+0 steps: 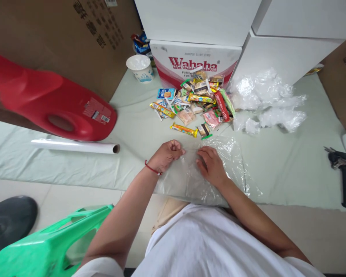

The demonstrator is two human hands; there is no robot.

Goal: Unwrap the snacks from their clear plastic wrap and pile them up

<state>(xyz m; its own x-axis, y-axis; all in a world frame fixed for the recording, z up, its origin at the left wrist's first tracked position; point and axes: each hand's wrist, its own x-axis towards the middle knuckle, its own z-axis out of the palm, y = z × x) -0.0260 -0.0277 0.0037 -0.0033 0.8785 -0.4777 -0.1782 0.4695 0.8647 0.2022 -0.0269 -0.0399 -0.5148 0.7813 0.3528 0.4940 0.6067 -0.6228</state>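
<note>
A thin clear plastic bag (190, 179) lies spread flat along the table's near edge. My left hand (168, 154), with a red string on its wrist, pinches the bag's upper edge between thumb and fingers. On the same plastic rests my right hand (212, 165), its fingers loosely bent and the thumb apart. Just beyond both hands are a yellow-wrapped snack stick (183, 129) and a small packaged biscuit (204, 130). A heap of wrapped snacks (202, 98) sits behind them, against the Wahaha carton (194, 57).
Crumpled clear plastic bags (265, 102) lie right of the snacks. A paper cup (140, 69) stands at the back. To the left are a red jug (54, 104) and a white roll (75, 146). Dark tools (343, 165) lie far right; a green stool (40, 242) stands below.
</note>
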